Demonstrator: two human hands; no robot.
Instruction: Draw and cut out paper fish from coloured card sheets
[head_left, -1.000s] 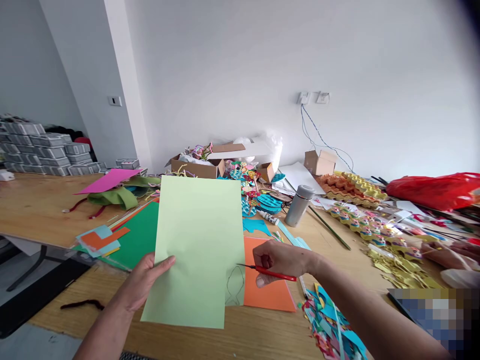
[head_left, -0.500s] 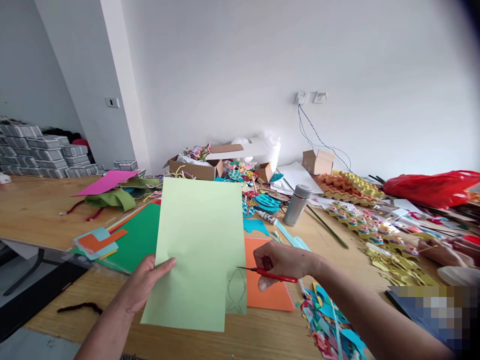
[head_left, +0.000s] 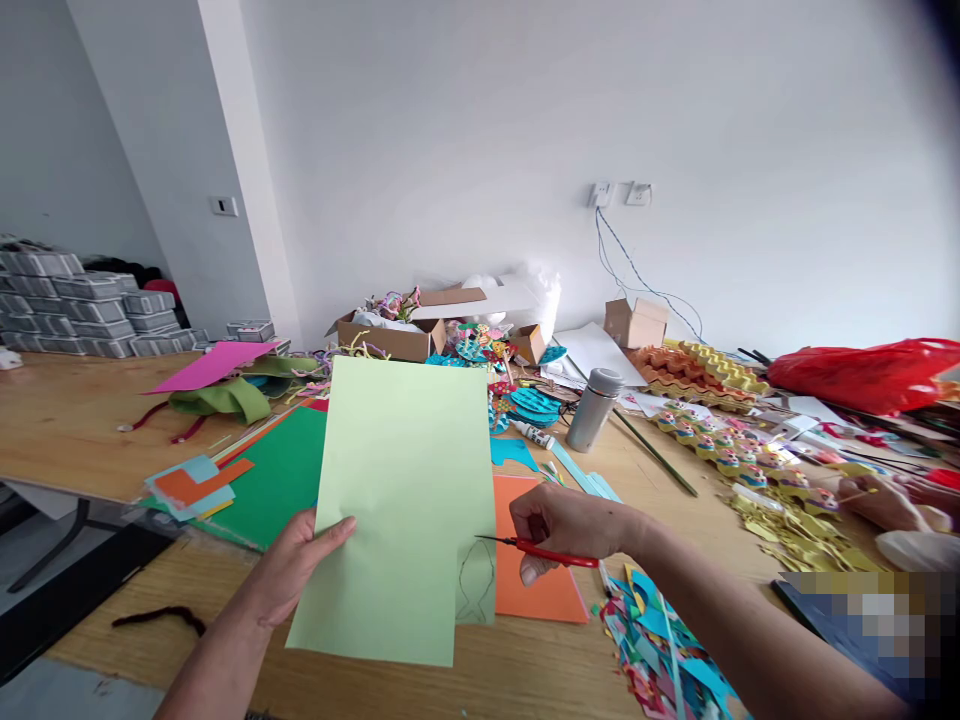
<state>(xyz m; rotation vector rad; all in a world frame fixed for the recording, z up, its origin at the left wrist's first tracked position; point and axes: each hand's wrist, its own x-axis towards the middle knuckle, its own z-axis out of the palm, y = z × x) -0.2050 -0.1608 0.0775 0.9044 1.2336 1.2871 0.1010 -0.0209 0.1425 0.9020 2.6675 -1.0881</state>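
My left hand grips the left edge of a sheet of light green paper, thumb on its face. A fish outline is drawn in pencil on a strip at the sheet's lower right corner. Along that strip's left side a cut runs up from the bottom edge, and the strip hangs a little behind the sheet. My right hand is closed on red-handled scissors. Their dark blades point left across the sheet's right edge, just above the fish outline. Whether the blades are parted I cannot tell.
Orange paper and green sheets lie on the table behind the sheet. Colourful scraps spread under my right forearm. A grey bottle stands further back. At far right, another person's hand is beside painted egg trays.
The light green paper and my left hand have shifted slightly to the right. The scissors have stayed almost in place at the sheet's right edge.
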